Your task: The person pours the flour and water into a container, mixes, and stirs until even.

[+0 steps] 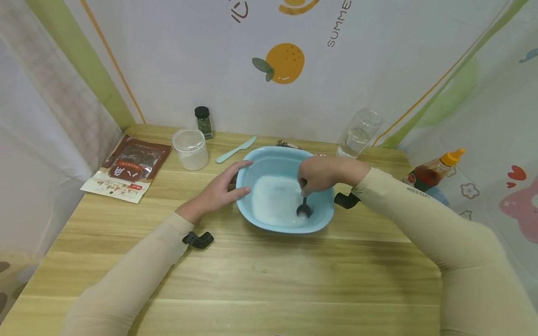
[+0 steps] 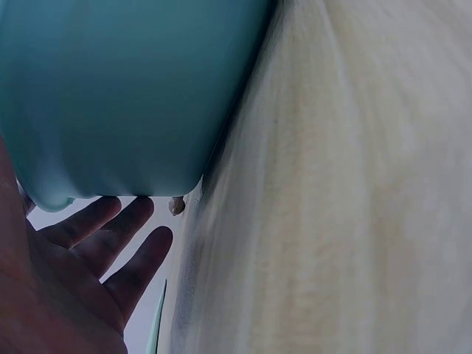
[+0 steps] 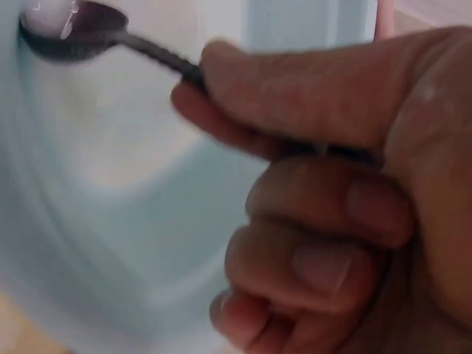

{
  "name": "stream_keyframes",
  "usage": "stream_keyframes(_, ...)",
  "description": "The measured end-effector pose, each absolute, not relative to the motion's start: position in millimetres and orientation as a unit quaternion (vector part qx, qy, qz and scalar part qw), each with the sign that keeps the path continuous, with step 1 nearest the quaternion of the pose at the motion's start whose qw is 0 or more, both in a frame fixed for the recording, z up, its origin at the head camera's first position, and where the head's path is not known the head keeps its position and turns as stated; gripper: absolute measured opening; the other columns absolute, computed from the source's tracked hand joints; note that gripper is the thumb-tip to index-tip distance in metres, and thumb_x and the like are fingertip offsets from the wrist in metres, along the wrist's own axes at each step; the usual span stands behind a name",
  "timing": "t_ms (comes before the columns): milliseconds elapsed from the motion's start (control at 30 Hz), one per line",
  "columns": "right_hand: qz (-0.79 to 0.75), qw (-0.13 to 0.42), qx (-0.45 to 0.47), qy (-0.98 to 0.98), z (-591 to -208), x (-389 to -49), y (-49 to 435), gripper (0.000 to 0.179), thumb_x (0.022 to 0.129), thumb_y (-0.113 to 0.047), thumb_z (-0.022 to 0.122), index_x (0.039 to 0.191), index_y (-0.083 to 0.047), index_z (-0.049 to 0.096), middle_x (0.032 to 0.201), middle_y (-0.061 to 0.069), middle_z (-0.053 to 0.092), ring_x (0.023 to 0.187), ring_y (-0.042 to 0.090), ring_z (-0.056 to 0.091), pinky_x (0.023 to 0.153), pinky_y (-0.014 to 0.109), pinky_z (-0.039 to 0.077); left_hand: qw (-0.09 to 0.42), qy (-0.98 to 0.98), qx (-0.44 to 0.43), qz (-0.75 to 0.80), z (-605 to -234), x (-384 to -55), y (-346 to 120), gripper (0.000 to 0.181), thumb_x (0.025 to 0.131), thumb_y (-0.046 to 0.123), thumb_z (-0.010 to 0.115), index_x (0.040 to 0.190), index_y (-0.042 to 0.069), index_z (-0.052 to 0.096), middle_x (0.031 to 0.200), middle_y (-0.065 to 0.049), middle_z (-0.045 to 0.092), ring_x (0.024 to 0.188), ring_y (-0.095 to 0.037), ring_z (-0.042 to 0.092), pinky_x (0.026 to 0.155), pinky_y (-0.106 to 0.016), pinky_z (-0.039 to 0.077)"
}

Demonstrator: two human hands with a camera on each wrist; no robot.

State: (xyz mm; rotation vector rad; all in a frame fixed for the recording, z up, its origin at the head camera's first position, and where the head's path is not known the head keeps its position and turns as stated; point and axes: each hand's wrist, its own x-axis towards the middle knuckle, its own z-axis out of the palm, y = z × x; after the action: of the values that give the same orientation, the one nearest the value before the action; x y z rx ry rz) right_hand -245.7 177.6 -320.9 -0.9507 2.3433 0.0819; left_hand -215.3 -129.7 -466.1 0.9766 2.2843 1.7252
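Observation:
A light blue basin [image 1: 262, 226] holds milky white liquid [image 1: 269, 198]. My right hand [image 1: 319, 172] reaches over its right side and pinches the handle of a dark spoon [image 1: 303, 211] between thumb and index finger, the other fingers curled. In the right wrist view the bowl of the spoon [image 3: 77, 33] has something whitish in it. At the basin's left rim is my left hand [image 1: 218, 189], its thumb and index fingertips over the edge. The left wrist view shows fairly straight, spread fingers [image 2: 110, 228] by the outer wall, some tips touching it.
Along the back stand a jar of white contents [image 1: 191, 151], a black-capped bottle [image 1: 203, 122] and a glass of clear liquid [image 1: 356, 137]. A pale green knife [image 1: 235, 150] lies left of the basin. Farther out are a brown packet [image 1: 130, 168] and an orange-capped sauce bottle [image 1: 433, 171].

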Motion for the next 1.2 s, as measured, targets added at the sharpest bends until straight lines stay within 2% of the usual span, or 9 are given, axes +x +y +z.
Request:
stream_keyframes(100, -0.012, 0.326, -0.375, 0.868, -328, -246, 171, 0.017, 0.106, -0.025, 0.076, 0.095, -0.014, 0.083, 0.088, -0.001, 0.076, 0.077, 0.014, 0.063, 0.072, 0.033, 0.056, 0.059, 0.755, 0.323, 0.568, -466, -215, -129, 0.072, 0.106, 0.012, 0.069, 0.170, 0.005, 0.036, 0.162, -0.027, 0.049, 0.134, -0.047, 0.066, 0.098, -0.043, 0.067)
stream_keyframes(200, -0.057, 0.322, -0.385, 0.863, -337, -248, 163, 0.017, 0.107, -0.025, 0.076, 0.096, -0.015, 0.083, 0.090, 0.000, 0.077, 0.079, 0.014, 0.062, 0.074, 0.032, 0.054, 0.060, 0.755, 0.323, 0.568, -467, -215, -129, 0.072, 0.106, 0.012, 0.069, 0.170, 0.005, 0.036, 0.162, -0.027, 0.048, 0.135, -0.047, 0.065, 0.098, -0.043, 0.067)
stream_keyframes(400, -0.119, 0.251, -0.368, 0.888, -347, -255, 158, 0.019, 0.108, -0.025, 0.076, 0.100, -0.010, 0.083, 0.089, 0.001, 0.076, 0.079, 0.014, 0.062, 0.073, 0.033, 0.054, 0.061, 0.755, 0.324, 0.567, -468, -214, -129, 0.073, 0.107, 0.012, 0.068, 0.171, 0.005, 0.034, 0.163, -0.028, 0.048, 0.136, -0.046, 0.065, 0.100, -0.044, 0.067)
stream_keyframes(500, -0.115, 0.207, -0.338, 0.911, -344, -259, 163, 0.021, 0.107, -0.024, 0.075, 0.100, -0.006, 0.083, 0.085, 0.002, 0.075, 0.074, 0.017, 0.062, 0.068, 0.034, 0.053, 0.058, 0.758, 0.322, 0.564, -468, -214, -129, 0.073, 0.106, 0.013, 0.068, 0.171, 0.005, 0.034, 0.163, -0.028, 0.047, 0.135, -0.047, 0.065, 0.100, -0.045, 0.067)
stream_keyframes(600, -0.092, 0.185, -0.320, 0.925, -340, -263, 172, 0.021, 0.106, -0.021, 0.075, 0.097, -0.004, 0.083, 0.084, 0.003, 0.074, 0.072, 0.018, 0.062, 0.066, 0.035, 0.053, 0.057, 0.761, 0.320, 0.561, -467, -215, -128, 0.073, 0.106, 0.014, 0.069, 0.170, 0.006, 0.035, 0.163, -0.027, 0.047, 0.135, -0.047, 0.066, 0.099, -0.045, 0.067)
stream_keyframes(833, -0.080, 0.254, -0.348, 0.899, -340, -261, 178, 0.020, 0.106, -0.027, 0.077, 0.095, -0.012, 0.083, 0.084, 0.000, 0.073, 0.075, 0.015, 0.058, 0.070, 0.034, 0.051, 0.061, 0.756, 0.318, 0.569, -468, -215, -131, 0.073, 0.106, 0.013, 0.068, 0.170, 0.005, 0.035, 0.163, -0.028, 0.047, 0.136, -0.048, 0.064, 0.101, -0.047, 0.067)
stream_keyframes(900, -0.099, 0.253, -0.351, 0.896, -341, -260, 175, 0.021, 0.107, -0.028, 0.076, 0.096, -0.011, 0.082, 0.083, 0.000, 0.072, 0.075, 0.015, 0.058, 0.070, 0.033, 0.050, 0.058, 0.757, 0.318, 0.568, -468, -214, -132, 0.073, 0.106, 0.013, 0.068, 0.170, 0.005, 0.035, 0.162, -0.028, 0.048, 0.136, -0.048, 0.064, 0.100, -0.047, 0.067)
stream_keyframes(1067, -0.102, 0.208, -0.337, 0.913, -341, -262, 178, 0.019, 0.105, -0.021, 0.076, 0.094, -0.007, 0.082, 0.081, 0.001, 0.072, 0.072, 0.016, 0.058, 0.067, 0.033, 0.050, 0.057, 0.762, 0.318, 0.562, -467, -214, -130, 0.073, 0.106, 0.015, 0.069, 0.170, 0.006, 0.035, 0.160, -0.029, 0.049, 0.134, -0.048, 0.066, 0.099, -0.047, 0.067)
stream_keyframes(1200, -0.088, 0.232, -0.328, 0.912, -339, -262, 180, 0.019, 0.105, -0.025, 0.077, 0.095, -0.009, 0.083, 0.083, 0.000, 0.072, 0.076, 0.017, 0.060, 0.070, 0.034, 0.052, 0.058, 0.764, 0.317, 0.558, -467, -215, -129, 0.073, 0.106, 0.015, 0.069, 0.170, 0.006, 0.035, 0.160, -0.029, 0.050, 0.134, -0.048, 0.066, 0.099, -0.048, 0.067)
